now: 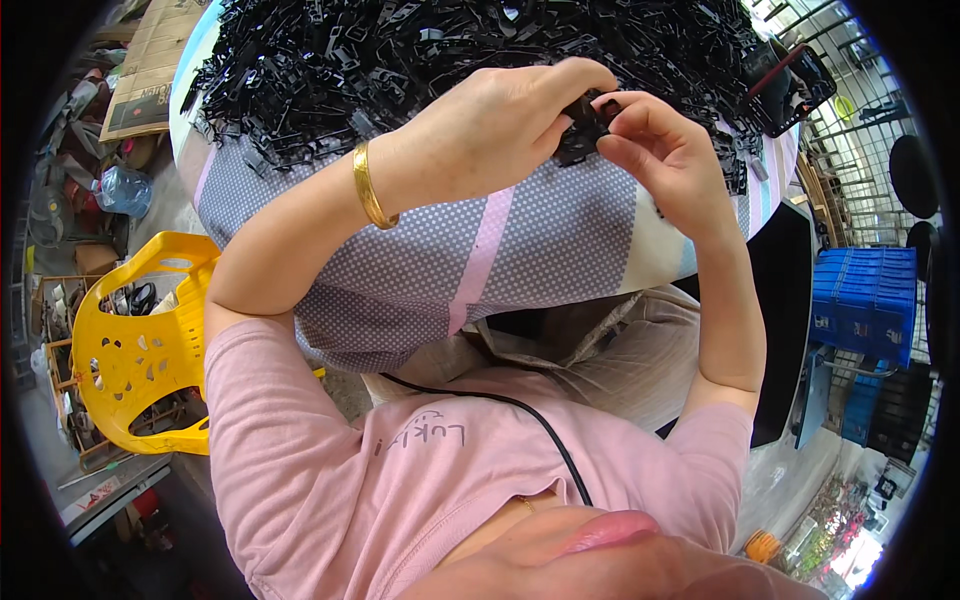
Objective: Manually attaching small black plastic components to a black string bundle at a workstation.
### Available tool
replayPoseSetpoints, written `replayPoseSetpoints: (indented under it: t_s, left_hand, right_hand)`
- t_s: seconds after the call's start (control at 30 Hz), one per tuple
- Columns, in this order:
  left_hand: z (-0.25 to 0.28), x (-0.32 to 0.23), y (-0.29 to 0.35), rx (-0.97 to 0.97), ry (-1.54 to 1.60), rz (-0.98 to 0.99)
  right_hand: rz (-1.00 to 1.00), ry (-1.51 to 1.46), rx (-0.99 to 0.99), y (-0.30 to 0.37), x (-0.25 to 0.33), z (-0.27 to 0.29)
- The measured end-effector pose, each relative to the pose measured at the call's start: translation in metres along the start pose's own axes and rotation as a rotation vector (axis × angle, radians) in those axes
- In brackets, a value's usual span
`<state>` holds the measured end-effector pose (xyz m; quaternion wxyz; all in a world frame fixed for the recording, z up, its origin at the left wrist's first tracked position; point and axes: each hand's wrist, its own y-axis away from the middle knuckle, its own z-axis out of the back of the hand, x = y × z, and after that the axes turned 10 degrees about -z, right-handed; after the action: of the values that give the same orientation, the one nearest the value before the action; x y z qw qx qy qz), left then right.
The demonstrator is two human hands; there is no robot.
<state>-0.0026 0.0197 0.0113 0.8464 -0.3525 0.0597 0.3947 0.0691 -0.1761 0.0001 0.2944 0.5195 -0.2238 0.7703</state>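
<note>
Above the near part of the cloth, my left hand (490, 125), with a gold bangle on its wrist, pinches a small black plastic piece (600, 112). Thumb and fingertips of my right hand (668, 160) close on the piece from the other side, so both hands meet at it. Its exact shape is partly hidden by my fingers. Right behind my hands a wide heap of black plastic parts (400, 60), many clip-like, covers the far side of the table. Several loose ones lie below my fingertips.
A grey dotted cloth with a pink stripe (420, 260) drapes over the table edge to my lap. At the heap's right stands a black basket (805, 90). A yellow plastic chair (125, 350) is at left, with a clear water jug (125, 190) behind; blue crates (865, 300) stack at right.
</note>
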Motion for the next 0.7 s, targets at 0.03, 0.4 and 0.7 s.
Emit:
replayPoseSetpoints:
  t_s: [0.03, 0.4, 0.7]
  left_hand:
    - [0.0, -0.001, 0.0, -0.084, 0.015, -0.001]
    - [-0.008, 0.004, -0.001, -0.337, 0.774, 0.495]
    - [-0.011, -0.004, 0.0, -0.4, 0.959, 0.547]
  right_hand:
    - [0.047, -0.048, -0.021, -0.002, -0.002, 0.004]
    - [0.101, -0.297, -0.454, -0.002, -0.004, -0.003]
    - [0.075, -0.143, -0.46, -0.001, 0.003, -0.016]
